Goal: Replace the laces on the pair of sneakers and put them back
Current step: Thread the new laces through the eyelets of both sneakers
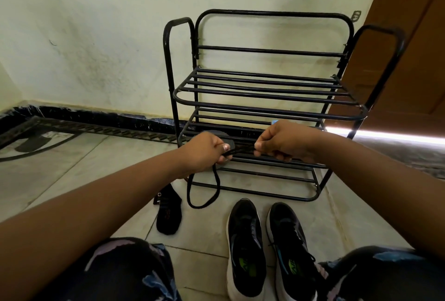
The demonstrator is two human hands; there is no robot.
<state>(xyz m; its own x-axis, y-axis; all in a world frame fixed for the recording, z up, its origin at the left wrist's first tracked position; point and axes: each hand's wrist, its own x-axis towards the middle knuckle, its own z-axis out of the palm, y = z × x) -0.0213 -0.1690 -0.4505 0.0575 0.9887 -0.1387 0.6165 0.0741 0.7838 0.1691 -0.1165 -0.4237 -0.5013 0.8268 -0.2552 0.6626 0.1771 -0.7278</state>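
Two black sneakers with white soles stand side by side on the floor tiles, toes away from me: the left sneaker shows no lace, the right sneaker has a black lace in it. In front of the rack, my left hand and my right hand both pinch a black lace, stretched short between them. The rest of the lace hangs in a loop from my left hand toward the floor.
A black metal shoe rack with bare shelves stands against the wall. A black sock lies on the tiles left of the sneakers. A wooden door is at the right. My knees fill the bottom corners.
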